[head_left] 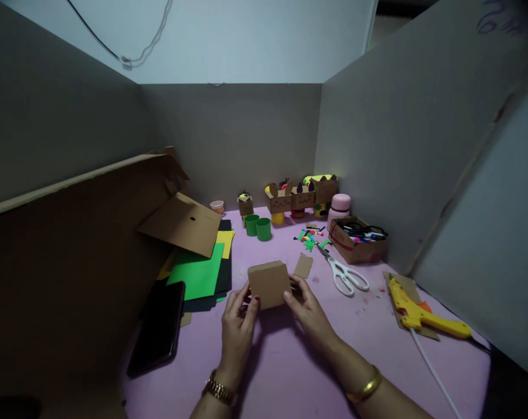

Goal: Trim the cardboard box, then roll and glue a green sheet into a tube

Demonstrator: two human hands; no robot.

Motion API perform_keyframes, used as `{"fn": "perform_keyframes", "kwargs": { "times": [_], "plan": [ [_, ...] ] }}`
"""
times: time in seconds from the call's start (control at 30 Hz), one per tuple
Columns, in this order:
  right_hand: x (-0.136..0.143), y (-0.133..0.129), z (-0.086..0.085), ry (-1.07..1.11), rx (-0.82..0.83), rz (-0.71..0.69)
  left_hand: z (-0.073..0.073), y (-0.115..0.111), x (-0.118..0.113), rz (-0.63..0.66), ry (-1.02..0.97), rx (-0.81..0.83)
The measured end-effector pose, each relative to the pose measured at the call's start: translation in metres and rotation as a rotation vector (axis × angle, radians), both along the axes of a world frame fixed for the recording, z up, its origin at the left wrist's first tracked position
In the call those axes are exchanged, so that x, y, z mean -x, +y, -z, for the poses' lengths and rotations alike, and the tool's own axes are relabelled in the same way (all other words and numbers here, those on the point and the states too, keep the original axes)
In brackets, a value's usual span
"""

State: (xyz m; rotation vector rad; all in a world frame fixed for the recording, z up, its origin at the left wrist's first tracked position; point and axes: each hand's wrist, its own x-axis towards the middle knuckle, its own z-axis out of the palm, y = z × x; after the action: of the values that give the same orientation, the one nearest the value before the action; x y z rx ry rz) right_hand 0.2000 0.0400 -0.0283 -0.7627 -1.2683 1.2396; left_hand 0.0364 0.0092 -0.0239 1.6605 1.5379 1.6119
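Observation:
A small brown cardboard box [270, 285] is held up in front of me above the pink tabletop, one flat face toward me. My left hand [241, 311] grips its left side, thumb on the near face and fingers behind. On the right side my right hand [309, 308] holds it the same way, thumb at the lower right corner. Just beyond the box lies a small cardboard piece [304, 266]. White-handled scissors [344, 276] rest to the right of it, near a pile of small coloured paper scraps [311, 237].
A yellow glue gun [423, 314] lies on cardboard at right, its white cord running forward. At left are a black phone [159, 329], green paper [198, 270] and a large carton [71, 291]. Green cups [264, 229], cardboard animal figures [279, 202], a pink bottle [340, 208] and a pen box [358, 250] stand behind.

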Motion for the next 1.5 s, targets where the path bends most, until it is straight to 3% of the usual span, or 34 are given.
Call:
{"fn": "perform_keyframes", "kwargs": {
  "times": [0.37, 0.5, 0.7, 0.9, 1.27, 1.5],
  "plan": [
    [-0.002, 0.001, -0.001, 0.063, 0.097, -0.003, 0.006, 0.003, -0.002, 0.101, 0.026, 0.006],
    [-0.002, 0.005, 0.003, 0.145, 0.025, -0.084, 0.007, 0.004, -0.003, 0.149, -0.002, 0.007],
    [0.003, 0.009, 0.015, -0.024, -0.204, 0.11, 0.011, 0.0, -0.009, 0.222, -0.159, 0.028],
    [0.003, 0.007, 0.016, -0.109, -0.302, 0.135, 0.007, -0.004, -0.008, 0.254, -0.146, 0.021],
    [0.003, 0.012, 0.022, -0.105, -0.271, 0.112, 0.004, -0.004, -0.009, 0.216, -0.105, 0.038],
    [0.002, 0.013, 0.021, -0.255, -0.197, 0.135, 0.007, 0.002, -0.006, 0.111, -0.131, 0.09]
  ]
}}
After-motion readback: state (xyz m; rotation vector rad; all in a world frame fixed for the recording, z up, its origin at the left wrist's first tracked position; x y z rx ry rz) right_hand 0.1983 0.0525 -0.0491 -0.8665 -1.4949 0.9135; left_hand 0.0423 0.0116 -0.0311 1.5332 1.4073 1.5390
